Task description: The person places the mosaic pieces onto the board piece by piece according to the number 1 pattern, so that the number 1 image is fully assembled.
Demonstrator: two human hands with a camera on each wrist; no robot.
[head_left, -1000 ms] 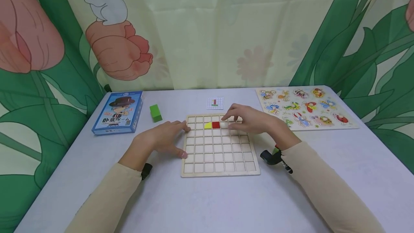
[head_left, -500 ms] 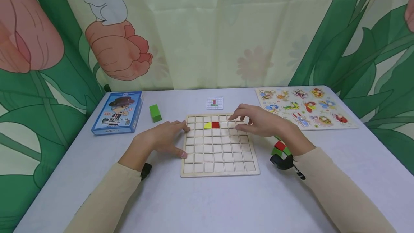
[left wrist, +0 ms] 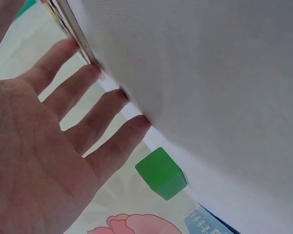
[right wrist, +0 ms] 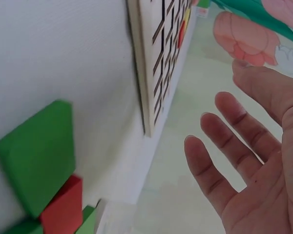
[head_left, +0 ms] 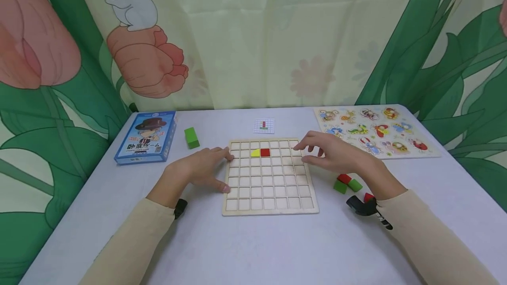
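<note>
A wooden grid board (head_left: 270, 211) lies flat on the white table, with a yellow piece (head_left: 255, 153) and a red square piece (head_left: 265, 152) side by side in its upper rows. My left hand (head_left: 200, 169) rests at the board's left edge, thumb and fingers spread against it. Over the board's right edge hovers my right hand (head_left: 336, 151), fingers loosely bent. The right wrist view shows that same hand (right wrist: 263, 170) with nothing between thumb and fingers. Just beyond the left fingertips, the left wrist view has a green block (left wrist: 161, 170).
Right of the board lie loose blocks, among them a red one (head_left: 344, 178) and a green one (head_left: 354, 185), beside my right wrist. A small pattern card (head_left: 264, 126) sits behind the board. A blue game box (head_left: 146, 137) stands back left, an insect picture board (head_left: 372, 131) back right.
My right hand has drawn away to the right from beside the red piece, uncovering the loose blocks near its wrist. The left hand and both pieces on the board stay put.
</note>
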